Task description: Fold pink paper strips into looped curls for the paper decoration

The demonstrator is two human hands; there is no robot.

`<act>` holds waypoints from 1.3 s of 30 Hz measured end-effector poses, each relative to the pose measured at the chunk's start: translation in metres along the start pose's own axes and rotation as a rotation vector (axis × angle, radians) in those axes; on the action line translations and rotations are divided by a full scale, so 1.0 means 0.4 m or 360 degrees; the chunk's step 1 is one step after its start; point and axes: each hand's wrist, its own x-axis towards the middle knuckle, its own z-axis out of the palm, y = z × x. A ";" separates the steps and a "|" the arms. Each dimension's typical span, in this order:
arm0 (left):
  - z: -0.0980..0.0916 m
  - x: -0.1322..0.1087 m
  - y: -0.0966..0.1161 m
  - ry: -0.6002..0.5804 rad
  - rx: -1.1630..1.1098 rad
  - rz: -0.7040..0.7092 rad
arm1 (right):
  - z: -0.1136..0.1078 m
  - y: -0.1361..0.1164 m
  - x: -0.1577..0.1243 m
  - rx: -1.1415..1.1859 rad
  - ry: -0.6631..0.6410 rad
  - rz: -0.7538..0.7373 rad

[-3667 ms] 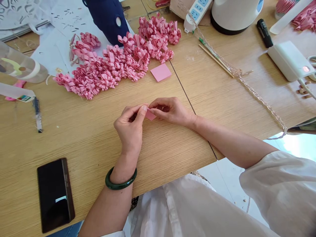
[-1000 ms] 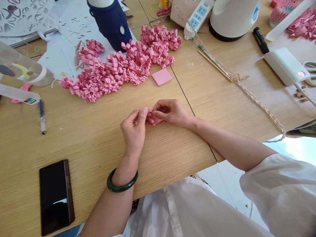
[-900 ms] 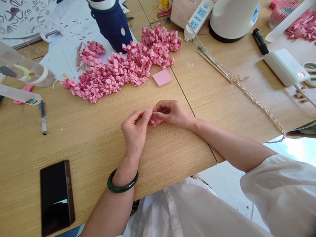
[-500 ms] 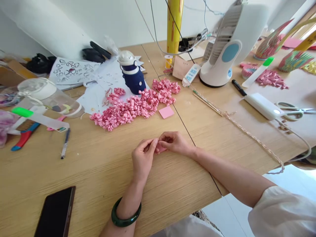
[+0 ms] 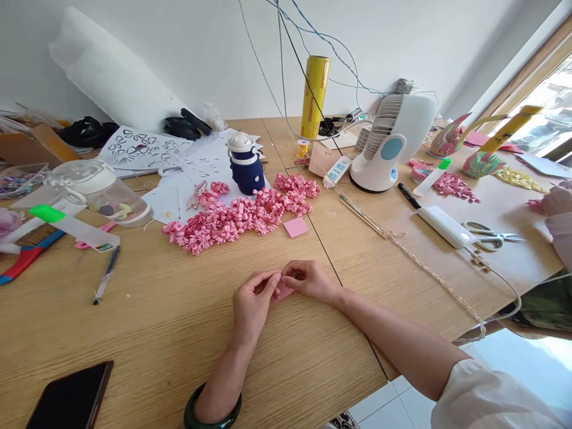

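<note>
Left grip (image 5: 250, 302), right grip (image 5: 315, 282) pinch pink paper (image 5: 285, 291), seemingly

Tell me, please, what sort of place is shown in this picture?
Probably a handicraft workroom, though it could be a room in a home. A heap of pink loops lies on the wooden table, with scissors and colourful, handmade-looking figures farther right.

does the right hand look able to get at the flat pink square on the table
Probably yes: the pink square lies beyond the right hand with nothing visible between, though that hand and the left hand hold another pink piece.
</note>
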 end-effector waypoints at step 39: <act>-0.015 0.003 -0.007 0.0031 0.0232 0.0050 | -0.001 0.013 0.007 -0.0029 -0.0101 -0.0043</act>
